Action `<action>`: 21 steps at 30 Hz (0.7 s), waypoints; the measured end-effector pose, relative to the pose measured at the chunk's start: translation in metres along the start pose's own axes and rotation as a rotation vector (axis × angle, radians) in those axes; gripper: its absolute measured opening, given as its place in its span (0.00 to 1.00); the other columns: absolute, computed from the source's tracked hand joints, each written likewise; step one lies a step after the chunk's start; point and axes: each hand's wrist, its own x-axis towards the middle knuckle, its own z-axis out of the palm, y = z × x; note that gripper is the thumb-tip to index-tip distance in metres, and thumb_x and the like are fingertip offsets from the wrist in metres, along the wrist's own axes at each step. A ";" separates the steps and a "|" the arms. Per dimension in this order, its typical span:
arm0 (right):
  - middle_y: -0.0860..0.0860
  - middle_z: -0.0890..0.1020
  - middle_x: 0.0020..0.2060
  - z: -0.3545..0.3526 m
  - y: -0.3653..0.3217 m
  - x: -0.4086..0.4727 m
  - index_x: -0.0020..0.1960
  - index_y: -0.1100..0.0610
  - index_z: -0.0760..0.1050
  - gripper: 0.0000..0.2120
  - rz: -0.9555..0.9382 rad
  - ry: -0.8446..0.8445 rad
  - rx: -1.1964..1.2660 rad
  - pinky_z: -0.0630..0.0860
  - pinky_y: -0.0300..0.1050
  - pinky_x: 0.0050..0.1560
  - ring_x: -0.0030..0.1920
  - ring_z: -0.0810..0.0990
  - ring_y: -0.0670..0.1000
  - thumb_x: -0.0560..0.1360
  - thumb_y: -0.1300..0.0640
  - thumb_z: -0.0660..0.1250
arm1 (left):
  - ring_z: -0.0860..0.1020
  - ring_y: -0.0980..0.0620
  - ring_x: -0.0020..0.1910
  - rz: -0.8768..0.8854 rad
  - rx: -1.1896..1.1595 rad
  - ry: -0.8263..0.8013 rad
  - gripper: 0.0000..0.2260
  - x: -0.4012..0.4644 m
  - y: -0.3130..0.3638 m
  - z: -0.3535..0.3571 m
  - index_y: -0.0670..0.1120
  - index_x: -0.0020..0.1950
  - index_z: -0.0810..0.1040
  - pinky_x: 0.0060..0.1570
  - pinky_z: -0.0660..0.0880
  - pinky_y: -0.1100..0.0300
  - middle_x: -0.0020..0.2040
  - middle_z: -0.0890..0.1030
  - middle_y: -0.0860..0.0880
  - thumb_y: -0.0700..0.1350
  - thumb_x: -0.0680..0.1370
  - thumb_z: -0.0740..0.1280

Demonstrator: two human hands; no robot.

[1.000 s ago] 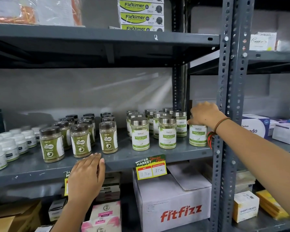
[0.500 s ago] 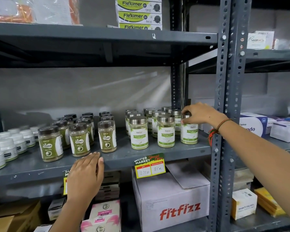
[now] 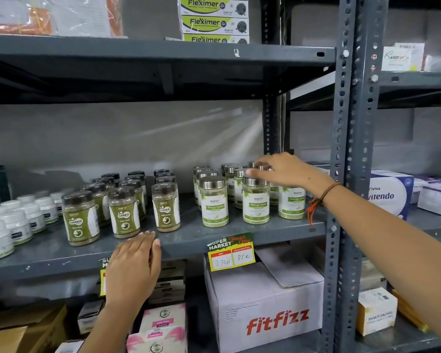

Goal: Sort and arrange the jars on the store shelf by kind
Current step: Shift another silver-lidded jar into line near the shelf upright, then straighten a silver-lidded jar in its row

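Observation:
Three kinds of jar stand grouped on the grey middle shelf (image 3: 49, 253). White-lidded white jars (image 3: 15, 225) are at the left, brown-lidded Gaska jars (image 3: 124, 215) in the middle, and steel-lidded Moringa jars (image 3: 214, 202) at the right. My right hand (image 3: 287, 171) reaches past the shelf post and hovers over the Moringa lids. Its fingers are spread, with the tips by the lid of a front jar (image 3: 255, 200). The rightmost Moringa jar (image 3: 291, 203) stands free under my wrist. My left hand (image 3: 135, 261) lies flat on the shelf's front edge, below the Gaska jars, holding nothing.
A perforated steel post (image 3: 341, 200) stands right of the Moringa jars, and my right forearm crosses it. Below are a fitfizz carton (image 3: 265, 309), a yellow price tag (image 3: 231, 253) and pink boxes (image 3: 161, 324). Fleximer boxes (image 3: 214, 21) sit on the upper shelf. White boxes (image 3: 390, 193) fill the neighbouring bay.
My right hand slid the rightmost Moringa jar left toward its group, let it go, and moved left over the lids. My left hand stayed on the shelf edge.

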 end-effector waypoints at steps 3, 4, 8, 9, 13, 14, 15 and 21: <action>0.53 0.79 0.62 0.006 -0.003 0.005 0.71 0.49 0.69 0.41 -0.014 -0.139 -0.046 0.72 0.45 0.55 0.59 0.78 0.55 0.66 0.26 0.61 | 0.80 0.44 0.57 -0.003 0.000 -0.006 0.22 0.000 0.000 0.000 0.42 0.58 0.81 0.60 0.73 0.47 0.56 0.84 0.44 0.52 0.79 0.54; 0.52 0.78 0.64 0.008 -0.003 0.006 0.71 0.50 0.69 0.39 -0.020 -0.150 -0.043 0.71 0.44 0.55 0.60 0.77 0.54 0.67 0.30 0.65 | 0.80 0.45 0.57 -0.003 -0.001 -0.005 0.22 0.000 0.000 0.000 0.42 0.58 0.81 0.60 0.73 0.47 0.56 0.84 0.44 0.52 0.79 0.54; 0.52 0.77 0.64 0.010 -0.004 0.011 0.71 0.51 0.70 0.36 -0.020 -0.137 0.010 0.70 0.42 0.54 0.61 0.76 0.53 0.68 0.37 0.72 | 0.80 0.45 0.57 -0.001 -0.004 -0.007 0.21 0.000 -0.001 0.000 0.42 0.58 0.81 0.60 0.73 0.47 0.56 0.84 0.45 0.52 0.80 0.54; 0.52 0.77 0.65 0.010 -0.005 0.011 0.71 0.51 0.70 0.36 -0.020 -0.134 0.015 0.70 0.43 0.56 0.62 0.76 0.53 0.68 0.37 0.72 | 0.80 0.45 0.57 -0.002 -0.001 -0.009 0.22 0.001 -0.001 0.001 0.42 0.58 0.81 0.60 0.73 0.48 0.56 0.84 0.45 0.53 0.80 0.54; 0.51 0.77 0.65 0.012 -0.008 0.011 0.71 0.50 0.70 0.35 -0.013 -0.132 0.047 0.71 0.46 0.59 0.63 0.75 0.53 0.68 0.38 0.72 | 0.80 0.46 0.57 0.001 0.002 -0.001 0.21 0.000 -0.001 0.001 0.43 0.58 0.81 0.60 0.73 0.48 0.56 0.84 0.45 0.53 0.80 0.54; 0.51 0.77 0.65 0.012 -0.009 0.011 0.71 0.50 0.70 0.35 -0.010 -0.126 0.056 0.71 0.46 0.60 0.63 0.75 0.53 0.68 0.39 0.73 | 0.80 0.45 0.56 0.001 0.000 0.005 0.21 0.000 -0.001 0.001 0.42 0.57 0.82 0.60 0.73 0.48 0.55 0.84 0.45 0.52 0.79 0.54; 0.51 0.77 0.65 0.013 -0.010 0.011 0.71 0.50 0.70 0.35 -0.008 -0.120 0.066 0.71 0.46 0.61 0.63 0.75 0.53 0.68 0.39 0.73 | 0.81 0.46 0.56 0.001 0.000 0.010 0.21 0.000 -0.001 0.001 0.42 0.57 0.82 0.59 0.73 0.48 0.55 0.84 0.45 0.52 0.79 0.54; 0.51 0.78 0.64 0.012 -0.011 0.009 0.71 0.49 0.69 0.36 0.001 -0.116 0.057 0.73 0.47 0.60 0.62 0.77 0.53 0.68 0.36 0.71 | 0.81 0.45 0.55 0.005 -0.002 0.028 0.21 0.000 -0.001 0.001 0.42 0.56 0.82 0.58 0.74 0.48 0.54 0.84 0.45 0.52 0.79 0.54</action>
